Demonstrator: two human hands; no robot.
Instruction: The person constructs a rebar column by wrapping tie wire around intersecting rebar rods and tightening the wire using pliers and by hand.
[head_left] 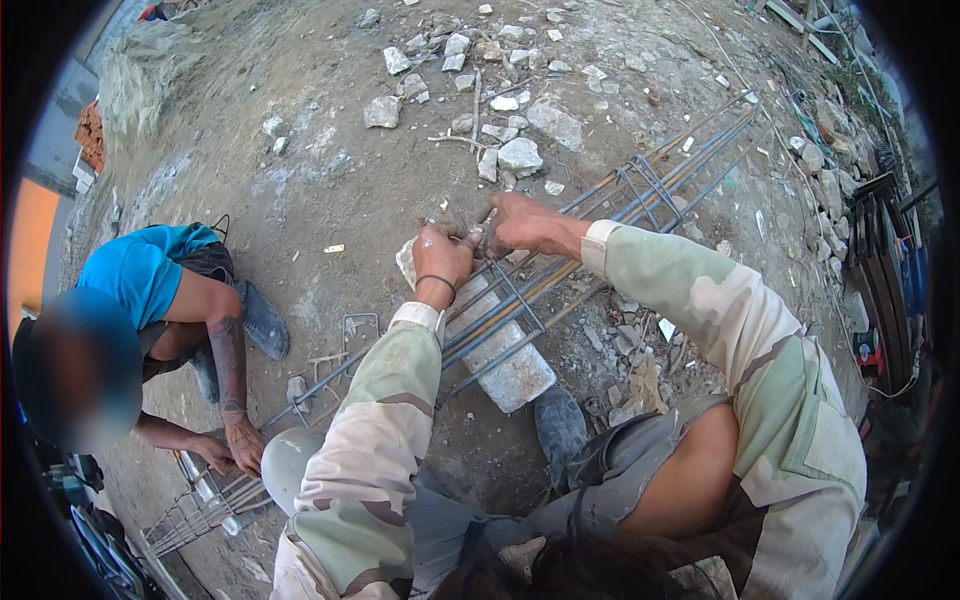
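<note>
A long rebar cage (575, 270) of thin steel bars with square wire stirrups (516, 296) runs diagonally in front of me. Part of it rests across a pale stone block (512, 372). My left hand (446, 258) is closed at the far edge of the cage, a dark band round its wrist. Right beside it my right hand (522, 222) is closed too, its index finger bent toward the left. Something small and dark shows between the two hands, too small to name. My fingers hide the spot on the bars where they work.
On the left a co-worker in a blue shirt (135, 268) crouches, both hands (238, 448) at the cage's near end. A loose stirrup (360, 328) lies nearby. Broken stones (520, 157) litter the ground ahead. Dark metal pieces (878, 280) stand at the right. My boot (560, 432) is beside the block.
</note>
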